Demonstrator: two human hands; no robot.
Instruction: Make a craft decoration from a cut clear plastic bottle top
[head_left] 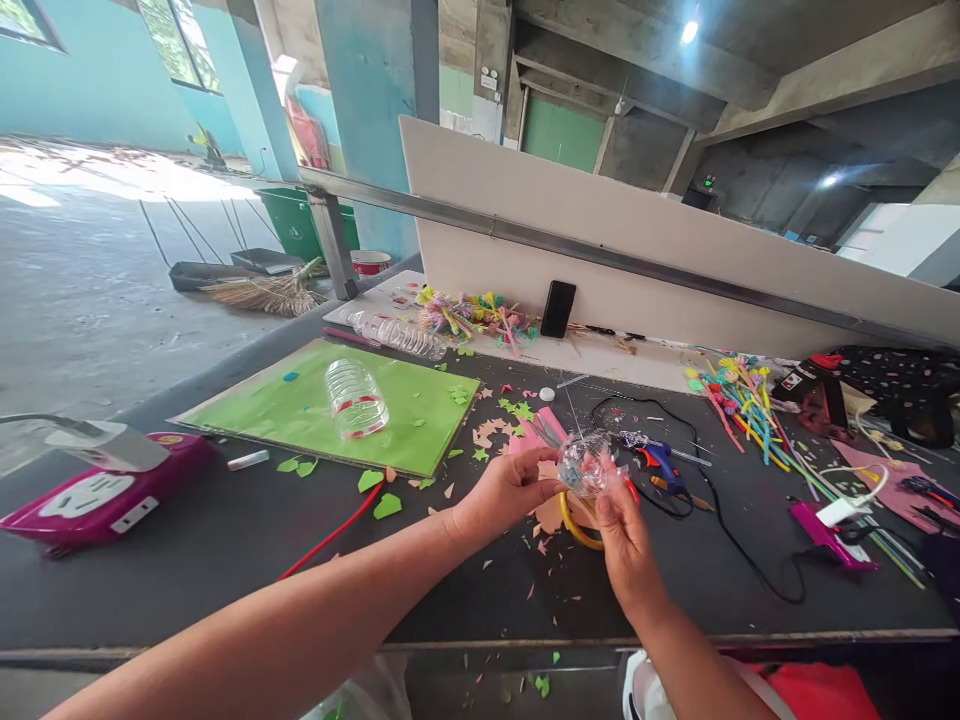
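Between my two hands is a clear, shiny plastic piece (583, 462), perhaps a cut part of a bottle, with blue and reddish bits showing through it. My left hand (519, 484) pinches its left edge between thumb and fingers. On its right side, my right hand (621, 525) grips it, thumb toward me. Just beneath lies a yellow ring-shaped handle (576, 525), partly covered by the right hand. Pink and peach paper scraps (491, 433) surround the hands. A blue glue gun (662, 462) rests just beyond my right hand.
A cut clear bottle (356, 398) lies on the green sheet (262, 430) at left. Magenta power strips (172, 470) sit at both sides, with a black cable (739, 545) at right. Behind are a leaning phone (558, 309) and coloured pipe-cleaner bundles (750, 395).
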